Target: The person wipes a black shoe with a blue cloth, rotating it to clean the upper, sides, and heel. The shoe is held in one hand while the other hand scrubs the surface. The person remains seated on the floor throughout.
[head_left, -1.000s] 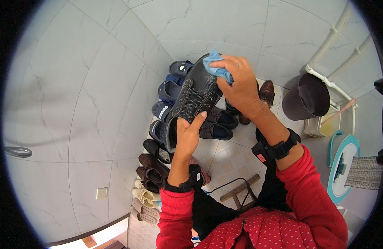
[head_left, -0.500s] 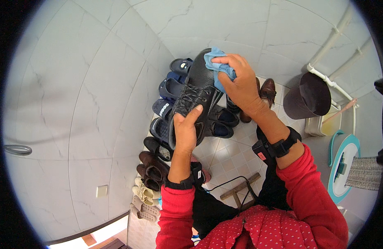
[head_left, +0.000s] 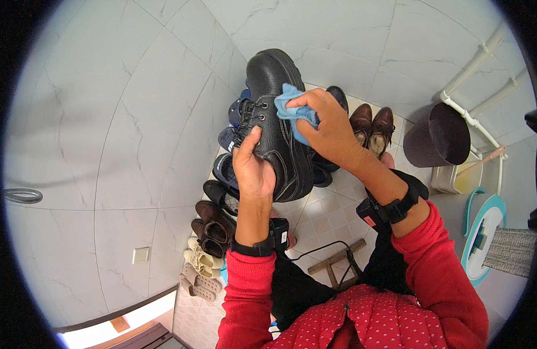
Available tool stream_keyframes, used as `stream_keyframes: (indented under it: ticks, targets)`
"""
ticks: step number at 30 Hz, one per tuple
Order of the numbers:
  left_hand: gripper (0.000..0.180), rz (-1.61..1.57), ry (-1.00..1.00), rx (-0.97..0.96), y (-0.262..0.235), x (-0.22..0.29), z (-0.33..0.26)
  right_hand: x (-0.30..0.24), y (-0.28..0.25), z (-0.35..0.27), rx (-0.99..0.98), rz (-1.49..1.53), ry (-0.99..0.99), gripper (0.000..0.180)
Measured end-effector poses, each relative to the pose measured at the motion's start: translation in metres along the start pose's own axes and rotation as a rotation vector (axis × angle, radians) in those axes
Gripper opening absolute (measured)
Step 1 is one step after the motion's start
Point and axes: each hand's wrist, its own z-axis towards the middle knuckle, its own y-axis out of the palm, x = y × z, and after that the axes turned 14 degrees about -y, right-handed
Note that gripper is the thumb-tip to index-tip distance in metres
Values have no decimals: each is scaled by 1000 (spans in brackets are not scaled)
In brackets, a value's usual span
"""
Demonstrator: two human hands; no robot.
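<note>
Now the shoe [head_left: 280, 136] is up at 12 o'clock in your view, off the floor [head_left: 324, 212]; its toe [head_left: 265, 68] has swung from about 1 o'clock to 11, so its side faces you more. The cloth [head_left: 287, 104] has come down from the toe onto that side, so wiping appears to have shifted there. Your left hand [head_left: 255, 170] grips the shoe from 7 o'clock, thumb near the laces [head_left: 245, 113], its other fingers mostly hidden. Your right hand [head_left: 331, 131], at 3 o'clock from the shoe, pinches the bunched cloth between thumb and fingers. For writing, a slipper [head_left: 226, 138] at 9 o'clock bears white lettering, partly covered; the label [head_left: 369, 221] on your right wrist's box [head_left: 372, 213] is too small to read.
</note>
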Motion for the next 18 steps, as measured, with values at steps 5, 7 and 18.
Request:
stream_keyframes:
  ticks: [5,7,18]
  targets:
    - [29,-58,24,54,-3,4,4,-5,11,-8,-115,87,-5,25]
    - [28,-67,35,61,-3,5,4,-7,13,-11,-141,118,10,25]
    - [28,-137,53,56,-10,21,3,-25,11,-18,-463,318,-8,18]
